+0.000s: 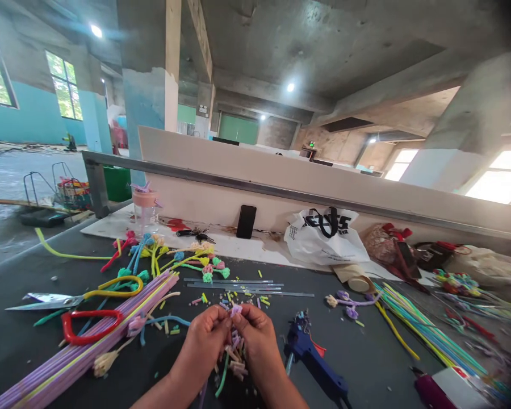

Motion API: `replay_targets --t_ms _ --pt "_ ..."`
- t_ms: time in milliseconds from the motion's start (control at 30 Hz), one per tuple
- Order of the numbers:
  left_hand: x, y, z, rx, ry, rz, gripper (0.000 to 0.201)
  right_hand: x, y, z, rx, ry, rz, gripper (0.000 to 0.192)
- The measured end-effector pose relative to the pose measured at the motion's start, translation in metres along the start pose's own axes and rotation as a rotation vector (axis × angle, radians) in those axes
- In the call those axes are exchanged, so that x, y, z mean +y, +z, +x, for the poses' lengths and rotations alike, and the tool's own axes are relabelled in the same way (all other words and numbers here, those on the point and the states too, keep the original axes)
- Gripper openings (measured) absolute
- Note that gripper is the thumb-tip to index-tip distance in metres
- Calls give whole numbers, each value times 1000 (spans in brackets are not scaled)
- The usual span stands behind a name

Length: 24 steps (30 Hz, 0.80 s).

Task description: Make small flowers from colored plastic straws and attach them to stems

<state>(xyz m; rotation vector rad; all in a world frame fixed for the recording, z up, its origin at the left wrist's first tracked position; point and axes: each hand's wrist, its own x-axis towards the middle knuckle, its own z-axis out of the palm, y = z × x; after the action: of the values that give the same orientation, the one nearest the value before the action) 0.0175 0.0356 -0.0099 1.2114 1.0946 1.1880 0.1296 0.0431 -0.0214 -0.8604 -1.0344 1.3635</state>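
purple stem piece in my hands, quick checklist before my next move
1. Both hands on the piece: left hand and right hand pinch the purple stem piece between fingertips. Ok.
2. Grip secure: cannot tell, fingers hide the contact.
3. Glue gun within reach: lies just right of the right hand, on the table. Ok.
4. Glue gun hot or ready: cannot tell.
5. Scissors out of the way: lying flat to the left, apart from both hands. Ok.
6. Spare cut pieces: piled under the hands. Ok.
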Motion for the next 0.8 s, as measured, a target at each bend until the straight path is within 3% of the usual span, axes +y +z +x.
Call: replay_targets --t_ms 100,200,333,600,800 --pt "1 1 2 -50 11 -145 24 -7 -2 -1 -70 11 61 28" --pt "3 1 1 -77 55 -268 25 -15 -4 -2 -63 -56 137 42" --pt "3 -1 2 -31 82 -351 29 -20 -2 -6 -68 -42 68 34" --pt "-2 -6 -1 68 174 -120 24 -16 7 -11 -152 23 46 27" --pt "11 2 -16 -88 80 -225 28 -26 2 -9 -13 17 119 25"
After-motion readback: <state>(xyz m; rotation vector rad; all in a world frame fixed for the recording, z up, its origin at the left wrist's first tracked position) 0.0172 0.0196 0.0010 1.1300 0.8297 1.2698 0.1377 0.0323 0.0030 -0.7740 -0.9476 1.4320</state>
